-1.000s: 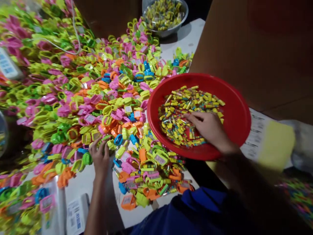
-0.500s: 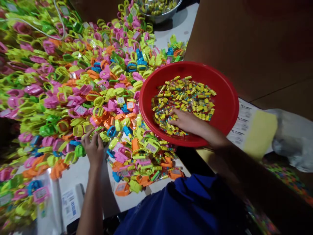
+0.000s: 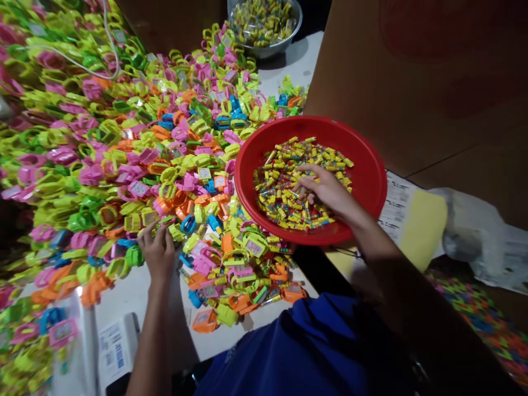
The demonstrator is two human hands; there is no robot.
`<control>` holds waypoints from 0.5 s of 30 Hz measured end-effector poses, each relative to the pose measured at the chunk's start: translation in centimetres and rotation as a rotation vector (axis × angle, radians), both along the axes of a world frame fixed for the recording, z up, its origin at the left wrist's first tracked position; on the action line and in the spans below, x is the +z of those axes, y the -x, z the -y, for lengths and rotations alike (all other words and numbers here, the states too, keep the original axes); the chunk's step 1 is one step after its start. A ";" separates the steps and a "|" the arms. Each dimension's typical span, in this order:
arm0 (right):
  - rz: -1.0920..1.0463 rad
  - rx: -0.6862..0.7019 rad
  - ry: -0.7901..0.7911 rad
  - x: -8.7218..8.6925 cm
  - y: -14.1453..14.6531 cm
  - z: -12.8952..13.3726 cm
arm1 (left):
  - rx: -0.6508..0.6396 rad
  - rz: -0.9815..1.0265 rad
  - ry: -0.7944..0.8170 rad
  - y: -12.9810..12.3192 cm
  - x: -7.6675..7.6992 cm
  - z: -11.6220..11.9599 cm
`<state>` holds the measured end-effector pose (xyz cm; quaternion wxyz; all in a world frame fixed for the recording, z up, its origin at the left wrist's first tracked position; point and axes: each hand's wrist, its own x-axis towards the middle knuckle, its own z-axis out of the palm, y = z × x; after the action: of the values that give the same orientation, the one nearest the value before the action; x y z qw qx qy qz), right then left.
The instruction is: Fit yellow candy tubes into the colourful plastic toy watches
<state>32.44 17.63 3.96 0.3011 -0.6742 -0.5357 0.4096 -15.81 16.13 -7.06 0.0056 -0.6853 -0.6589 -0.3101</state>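
A red basin (image 3: pixel 367 165) holds a layer of small yellow-wrapped candy tubes (image 3: pixel 284 192). Over these tubes is my right hand (image 3: pixel 322 190), its fingers apart and slightly bent; nothing can be made out in it. Left of the basin spreads a large heap of toy watches (image 3: pixel 136 143) in pink, yellow, green, orange and blue. My left hand (image 3: pixel 157 247) rests at the heap's near edge with fingers spread, their tips near a green and a yellow watch, holding nothing.
A metal bowl (image 3: pixel 270 49) with more yellow pieces stands at the back. Brown cardboard (image 3: pixel 421 82) rises at the right. A white box (image 3: pixel 117 346) lies at the lower left, a plastic bag (image 3: pixel 478 236) at the right. A white cable (image 3: pixel 82 66) crosses the heap.
My right hand has lifted a little from the candy tubes and its fingers have opened more. The view has shifted slightly, showing more of the metal bowl. My left hand has stayed in place.
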 end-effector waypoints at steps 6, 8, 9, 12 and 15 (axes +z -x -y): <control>0.251 0.180 0.083 -0.2 1.7 -1.7 | -0.004 -0.009 0.000 0.1 -0.1 0.0; 0.363 0.255 0.118 -0.4 2.8 -2.6 | -0.002 -0.011 0.000 0.1 -0.2 0.0; 0.413 0.286 0.141 -0.6 3.3 -2.9 | -0.002 -0.012 0.000 0.1 -0.2 0.1; 0.513 0.337 0.183 -1.1 4.8 -3.6 | -0.002 -0.012 -0.006 0.1 -0.2 0.1; 0.537 0.357 0.156 -1.6 5.4 -3.5 | -0.011 -0.015 -0.014 0.2 -0.2 0.0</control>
<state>27.00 21.16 2.41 0.0201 -0.6747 -0.6725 0.3035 -16.02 16.15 -7.24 0.0135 -0.6910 -0.6529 -0.3098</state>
